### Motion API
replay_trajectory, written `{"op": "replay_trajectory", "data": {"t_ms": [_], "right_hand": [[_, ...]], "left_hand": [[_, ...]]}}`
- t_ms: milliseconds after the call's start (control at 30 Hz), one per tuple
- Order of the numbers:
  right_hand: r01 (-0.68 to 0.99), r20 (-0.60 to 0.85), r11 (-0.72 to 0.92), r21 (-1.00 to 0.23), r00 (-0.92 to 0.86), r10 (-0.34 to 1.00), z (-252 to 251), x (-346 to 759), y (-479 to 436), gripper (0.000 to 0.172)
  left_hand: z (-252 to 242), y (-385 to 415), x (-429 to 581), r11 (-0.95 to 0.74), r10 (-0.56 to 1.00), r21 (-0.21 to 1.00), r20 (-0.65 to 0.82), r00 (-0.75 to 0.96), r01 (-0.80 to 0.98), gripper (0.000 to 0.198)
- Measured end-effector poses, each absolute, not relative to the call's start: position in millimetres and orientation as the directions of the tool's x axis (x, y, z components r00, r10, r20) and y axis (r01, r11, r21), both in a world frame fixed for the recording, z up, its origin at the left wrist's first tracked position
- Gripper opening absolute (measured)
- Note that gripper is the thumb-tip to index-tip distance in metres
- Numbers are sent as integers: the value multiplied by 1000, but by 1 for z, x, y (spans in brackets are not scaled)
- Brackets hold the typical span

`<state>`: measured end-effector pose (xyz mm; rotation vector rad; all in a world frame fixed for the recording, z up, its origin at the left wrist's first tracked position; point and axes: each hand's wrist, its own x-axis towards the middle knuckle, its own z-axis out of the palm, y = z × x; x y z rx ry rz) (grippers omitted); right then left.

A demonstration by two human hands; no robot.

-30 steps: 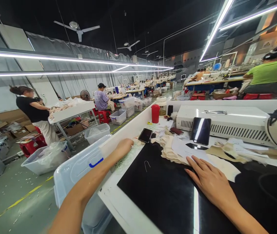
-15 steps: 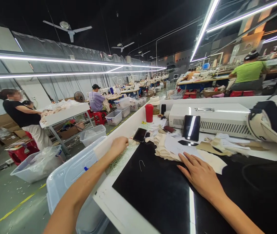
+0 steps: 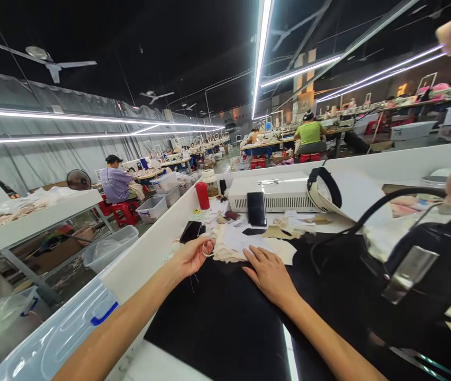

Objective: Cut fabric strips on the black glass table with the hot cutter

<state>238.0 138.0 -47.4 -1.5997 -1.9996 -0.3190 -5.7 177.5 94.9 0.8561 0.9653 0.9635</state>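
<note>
fabric stack (image 3: 228, 248) piled, seemingly none parted — left hand (image 3: 192, 257), at its nine o'clock, pinches a pale loop (image 3: 208, 255); right hand (image 3: 271, 275) lies spread.

Between seven and eight o'clock, the left forearm (image 3: 122, 323) is bare along its visible length, smooth in outline, broad near the lower edge of the view and tapering to a narrow wrist and a bare left hand (image 3: 189, 258). Between four and five o'clock, the right forearm (image 3: 324, 333) is likewise bare and slim, leading to a bare right hand (image 3: 270, 274) with long, slender fingers (image 3: 264, 256), whose nails are too small to make out.
</note>
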Motion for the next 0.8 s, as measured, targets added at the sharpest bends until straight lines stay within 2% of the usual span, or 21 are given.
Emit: {"op": "replay_trajectory", "data": {"t_ms": [133, 233, 333, 400, 500, 600, 667, 800], "right_hand": [[940, 573, 283, -193, -126, 810, -46, 234, 138, 43], [929, 587, 293, -226, -110, 802, -46, 231, 138, 43], [915, 595, 305, -263, -95, 798, -46, 228, 139, 43], [904, 599, 314, -290, -85, 796, -46, 227, 140, 44], [885, 603, 323, -335, -62, 795, -47, 226, 140, 46], [861, 605, 329, -387, -32, 795, -48, 225, 140, 42], [842, 603, 330, -427, -7, 798, -47, 224, 140, 41], [791, 590, 336, -512, 39, 806, -44, 225, 139, 38]], "left_hand": [[100, 172, 15, 278, 911, 954, -226, 344, -110, 8], [102, 174, 30, 144, 901, 989, -148, 408, 41, 31], [102, 185, 46, -44, 876, 970, -76, 476, 238, 51], [102, 196, 58, -195, 847, 910, -33, 530, 367, 64], [103, 213, 74, -417, 772, 757, 3, 636, 503, 81], [101, 224, 88, -573, 694, 583, -28, 719, 576, 86], [98, 230, 96, -636, 663, 478, -65, 746, 606, 79], [90, 243, 108, -700, 634, 305, -150, 759, 645, 52]]}}
